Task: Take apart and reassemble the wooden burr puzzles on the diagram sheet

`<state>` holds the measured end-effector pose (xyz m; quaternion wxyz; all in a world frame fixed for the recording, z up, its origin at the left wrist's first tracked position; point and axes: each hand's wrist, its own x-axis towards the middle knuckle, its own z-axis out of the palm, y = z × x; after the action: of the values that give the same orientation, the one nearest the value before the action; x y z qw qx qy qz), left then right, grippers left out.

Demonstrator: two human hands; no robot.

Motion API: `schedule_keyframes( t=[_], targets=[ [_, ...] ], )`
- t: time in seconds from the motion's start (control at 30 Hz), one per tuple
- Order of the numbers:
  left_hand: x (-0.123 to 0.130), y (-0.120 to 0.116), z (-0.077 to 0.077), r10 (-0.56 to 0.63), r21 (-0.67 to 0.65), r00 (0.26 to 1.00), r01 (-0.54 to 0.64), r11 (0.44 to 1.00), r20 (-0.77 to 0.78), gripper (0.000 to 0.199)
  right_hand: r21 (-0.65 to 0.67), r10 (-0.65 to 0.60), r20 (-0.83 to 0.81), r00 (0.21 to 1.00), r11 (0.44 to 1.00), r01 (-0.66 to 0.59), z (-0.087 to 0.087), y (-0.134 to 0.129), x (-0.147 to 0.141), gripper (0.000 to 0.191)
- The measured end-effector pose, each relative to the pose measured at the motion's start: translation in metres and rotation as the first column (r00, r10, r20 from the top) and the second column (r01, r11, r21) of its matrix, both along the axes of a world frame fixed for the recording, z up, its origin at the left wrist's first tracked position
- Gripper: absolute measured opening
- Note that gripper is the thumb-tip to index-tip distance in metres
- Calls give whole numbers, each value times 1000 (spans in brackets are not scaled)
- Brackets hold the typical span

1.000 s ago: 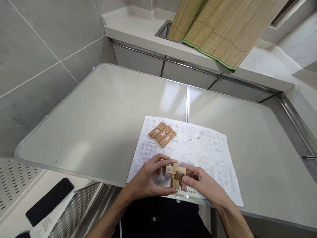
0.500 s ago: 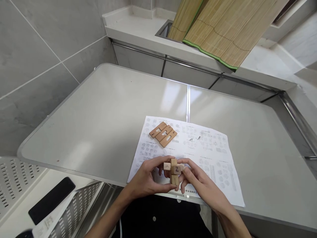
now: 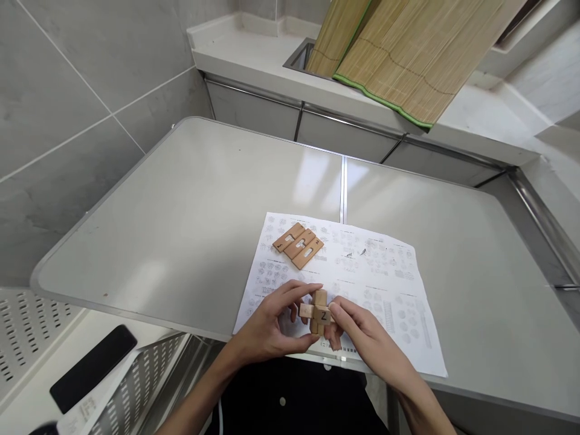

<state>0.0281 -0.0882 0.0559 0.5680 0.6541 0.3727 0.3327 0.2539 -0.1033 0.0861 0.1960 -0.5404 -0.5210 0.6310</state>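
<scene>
Between my hands, over the front edge of the sheet, is a wooden burr puzzle (image 3: 321,315) made of crossed blocks; the block facing me bears a "2". My left hand (image 3: 281,320) grips it from the left, fingertips at its top and thumb at its bottom. From the right, my right hand (image 3: 356,323) pinches its side, thumb beside the "2" block and the other fingers curled behind. Farther back on the printed sheet (image 3: 362,290) lie three flat wooden pieces (image 3: 299,245) side by side, with numbers and cut-out slots.
The sheet lies on a pale folding table (image 3: 181,229) with a metal seam. A black phone (image 3: 93,367) rests on a white surface at lower left. Behind the table, a bamboo mat (image 3: 408,60) hangs over a counter (image 3: 254,54) beside a sink (image 3: 299,55).
The puzzle has turned slightly, and its lower block now sits closer under the "2" block. My right hand has moved a little left, its fingers curling in more.
</scene>
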Motion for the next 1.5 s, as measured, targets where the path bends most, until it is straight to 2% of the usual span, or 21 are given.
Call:
schedule_keyframes(
  t=[0.17, 0.33, 0.5, 0.63, 0.77, 0.83, 0.93, 1.1, 1.27, 1.4, 1.5],
  targets=[
    [1, -2, -5, 71, -67, 997, -68, 995, 37, 77, -3, -137, -53, 989, 991, 137, -3, 2, 3, 55],
    [2, -3, -7, 130, -155, 991, -126, 980, 16, 59, 6, -270, -50, 962, 963, 270, -8, 9, 11, 55],
    [2, -2, -5, 169, -153, 985, -164, 975, 22, 36, -40, -410, -86, 908, 912, 408, -16, 24, 33, 54],
    [2, 0, -3, 141, -150, 990, -138, 979, 13, 21, -44, -560, -163, 812, 827, 561, -24, 40, 73, 45],
    [1, 1, -3, 128, -125, 992, -130, 984, -20, 14, -134, -712, -312, 629, 689, 713, -33, 52, 119, 37],
    [0, 1, -3, 132, -121, 990, -137, 983, -44, 14, -212, -751, -350, 559, 645, 734, -37, 56, 136, 33],
    [-1, 2, -3, 137, -122, 988, -145, 982, -72, 14, -307, -758, -380, 531, 644, 701, -41, 62, 152, 27],
    [0, 3, -3, 141, -130, 986, -151, 980, -86, 15, -402, -775, -394, 494, 629, 666, -47, 71, 160, 21],
    [1, 5, -5, 153, -149, 980, -172, 974, -129, 20, -419, -774, -409, 482, 629, 655, -49, 77, 162, 24],
    [0, 6, -8, 158, -137, 978, -176, 975, -135, 21, -430, -796, -395, 458, 601, 674, -45, 72, 153, 27],
    [-2, 6, -6, 149, -115, 981, -163, 980, -123, 19, -318, -768, -405, 497, 627, 711, -39, 55, 131, 31]
  ],
)
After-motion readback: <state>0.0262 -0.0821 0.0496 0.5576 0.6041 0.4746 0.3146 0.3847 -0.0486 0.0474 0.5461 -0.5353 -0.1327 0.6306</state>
